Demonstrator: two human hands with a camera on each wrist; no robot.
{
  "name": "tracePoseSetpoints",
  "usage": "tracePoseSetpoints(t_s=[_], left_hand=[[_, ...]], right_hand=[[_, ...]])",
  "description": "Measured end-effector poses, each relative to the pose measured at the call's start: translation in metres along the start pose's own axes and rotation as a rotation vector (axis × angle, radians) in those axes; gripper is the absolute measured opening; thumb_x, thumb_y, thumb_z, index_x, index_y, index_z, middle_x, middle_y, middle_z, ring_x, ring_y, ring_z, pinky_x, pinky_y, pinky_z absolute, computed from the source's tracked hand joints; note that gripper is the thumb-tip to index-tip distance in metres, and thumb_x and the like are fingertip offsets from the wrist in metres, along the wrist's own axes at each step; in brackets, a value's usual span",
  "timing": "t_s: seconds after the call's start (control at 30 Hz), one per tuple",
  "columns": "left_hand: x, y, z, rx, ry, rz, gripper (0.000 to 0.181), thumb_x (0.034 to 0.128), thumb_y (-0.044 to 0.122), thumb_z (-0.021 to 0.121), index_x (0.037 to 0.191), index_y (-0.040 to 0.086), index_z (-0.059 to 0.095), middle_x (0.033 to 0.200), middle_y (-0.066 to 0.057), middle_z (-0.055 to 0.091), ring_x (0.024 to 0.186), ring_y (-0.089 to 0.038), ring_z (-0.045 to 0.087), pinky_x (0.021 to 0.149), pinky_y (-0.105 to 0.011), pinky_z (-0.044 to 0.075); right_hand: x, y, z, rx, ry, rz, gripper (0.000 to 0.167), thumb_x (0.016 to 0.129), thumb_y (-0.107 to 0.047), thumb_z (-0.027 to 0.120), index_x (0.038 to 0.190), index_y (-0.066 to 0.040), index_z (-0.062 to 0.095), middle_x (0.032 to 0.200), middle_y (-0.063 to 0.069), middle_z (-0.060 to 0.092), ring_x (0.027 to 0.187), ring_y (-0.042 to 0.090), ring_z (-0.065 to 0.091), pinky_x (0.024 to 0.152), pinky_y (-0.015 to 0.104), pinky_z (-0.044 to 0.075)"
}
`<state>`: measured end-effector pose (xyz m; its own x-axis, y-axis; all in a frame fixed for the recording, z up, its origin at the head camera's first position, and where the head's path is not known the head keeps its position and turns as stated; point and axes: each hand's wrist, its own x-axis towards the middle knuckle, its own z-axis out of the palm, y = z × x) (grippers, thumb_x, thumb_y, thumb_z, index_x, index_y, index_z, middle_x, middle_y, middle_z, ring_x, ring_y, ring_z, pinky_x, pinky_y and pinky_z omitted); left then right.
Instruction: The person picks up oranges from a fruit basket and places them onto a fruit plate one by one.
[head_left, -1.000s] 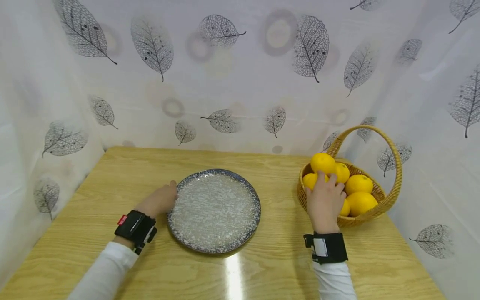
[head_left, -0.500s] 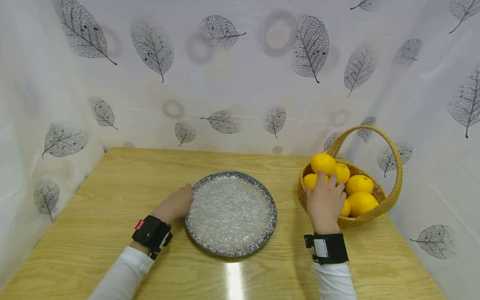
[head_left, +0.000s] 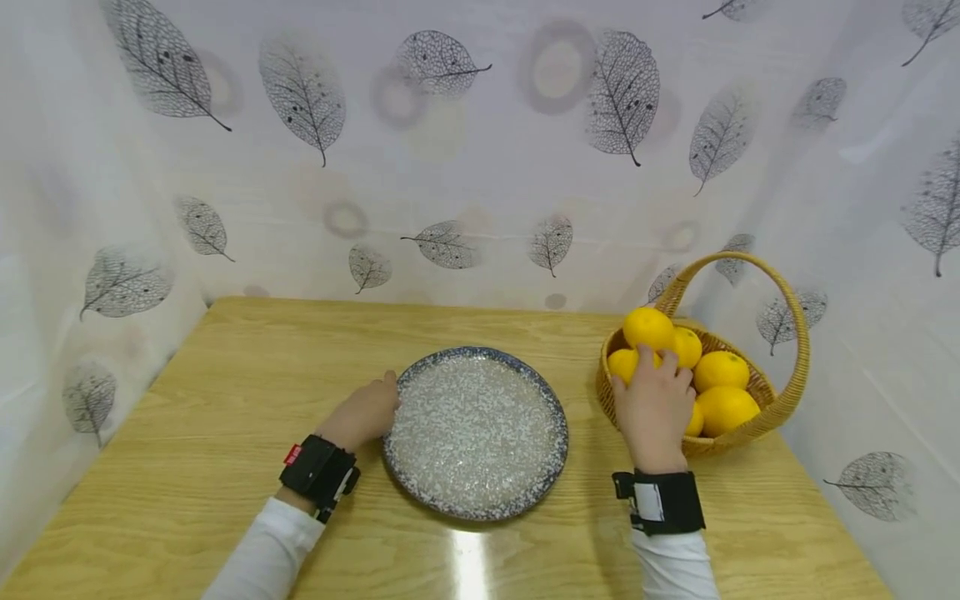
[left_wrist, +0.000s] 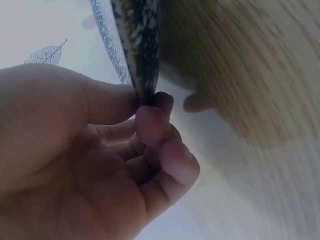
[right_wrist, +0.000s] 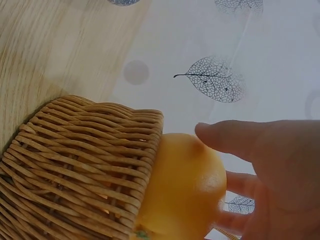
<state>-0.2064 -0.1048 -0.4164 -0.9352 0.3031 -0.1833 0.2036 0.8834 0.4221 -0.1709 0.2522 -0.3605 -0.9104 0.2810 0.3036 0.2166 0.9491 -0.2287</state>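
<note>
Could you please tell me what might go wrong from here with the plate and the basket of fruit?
The left hand pinches the plate at one edge only, so it might slip from that grip. The topmost fruit sits above the rim of the basket, so it could roll out if the right hand, at the fruit below it, disturbs the pile.

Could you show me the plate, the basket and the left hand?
Plate (head_left: 477, 433), head view: on its bare middle.
Basket (right_wrist: 82, 157), right wrist view: on its woven wall.
Left hand (head_left: 362, 412), head view: on its back.
</note>
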Motion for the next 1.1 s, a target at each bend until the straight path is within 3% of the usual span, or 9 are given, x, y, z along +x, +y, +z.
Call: tracePoseSetpoints(t_s=[0.13,0.27,0.37,0.53,0.67,0.8,1.1], left_hand=[[-0.002,0.002,0.005,-0.002,0.020,0.013,0.050,0.1022,0.003,0.046,0.142,-0.025,0.034,0.113,-0.038,0.066,0.098,-0.038,0.069,0.087,-0.050,0.059],[-0.002,0.001,0.012,-0.025,0.033,0.004,0.049,0.1029,0.003,0.045,0.142,-0.024,0.035,0.111,-0.037,0.067,0.095,-0.035,0.069,0.083,-0.049,0.059],[0.000,0.000,0.013,-0.034,0.032,-0.006,0.049,0.1031,0.004,0.045,0.143,-0.023,0.034,0.109,-0.035,0.068,0.089,-0.032,0.068,0.079,-0.047,0.060],[0.003,-0.001,0.010,-0.029,0.027,-0.026,0.051,0.1027,0.004,0.046,0.145,-0.022,0.033,0.110,-0.034,0.069,0.082,-0.026,0.064,0.077,-0.045,0.059],[0.001,0.001,0.007,-0.023,0.024,-0.046,0.051,0.1027,0.004,0.046,0.146,-0.020,0.034,0.116,-0.034,0.068,0.085,-0.026,0.064,0.080,-0.044,0.059],[-0.002,0.004,0.003,-0.026,0.042,-0.052,0.049,0.1023,0.003,0.047,0.144,-0.020,0.036,0.111,-0.033,0.069,0.080,-0.026,0.063,0.072,-0.041,0.058],[-0.001,0.006,0.002,-0.021,0.059,-0.064,0.049,0.1030,0.004,0.048,0.145,-0.019,0.037,0.109,-0.032,0.070,0.079,-0.026,0.063,0.071,-0.040,0.058]], right_hand=[[-0.001,0.005,-0.006,0.048,-0.039,0.010,0.053,0.102,-0.025,0.057,0.146,0.003,0.046,0.142,0.040,0.042,0.123,0.061,0.042,0.100,0.070,0.041],[-0.003,0.012,-0.007,0.065,-0.074,0.022,0.059,0.103,-0.027,0.053,0.148,0.009,0.041,0.138,0.047,0.044,0.121,0.064,0.044,0.101,0.070,0.039],[-0.002,0.015,-0.007,0.049,-0.127,0.030,0.066,0.104,-0.030,0.050,0.151,0.013,0.033,0.135,0.049,0.044,0.117,0.066,0.047,0.098,0.071,0.041],[0.001,0.018,-0.010,0.073,-0.207,0.042,0.070,0.104,-0.033,0.049,0.154,0.011,0.027,0.136,0.049,0.041,0.113,0.066,0.049,0.091,0.072,0.044],[0.001,0.019,-0.012,0.108,-0.220,0.042,0.071,0.103,-0.033,0.055,0.154,0.008,0.029,0.137,0.048,0.040,0.112,0.066,0.050,0.088,0.071,0.047],[0.002,0.019,-0.015,0.127,-0.208,0.025,0.070,0.101,-0.033,0.059,0.153,0.005,0.033,0.136,0.047,0.041,0.114,0.065,0.050,0.088,0.071,0.047],[0.004,0.019,-0.015,0.144,-0.188,0.013,0.069,0.099,-0.034,0.063,0.152,0.001,0.036,0.122,0.046,0.051,0.108,0.063,0.052,0.083,0.067,0.046]])
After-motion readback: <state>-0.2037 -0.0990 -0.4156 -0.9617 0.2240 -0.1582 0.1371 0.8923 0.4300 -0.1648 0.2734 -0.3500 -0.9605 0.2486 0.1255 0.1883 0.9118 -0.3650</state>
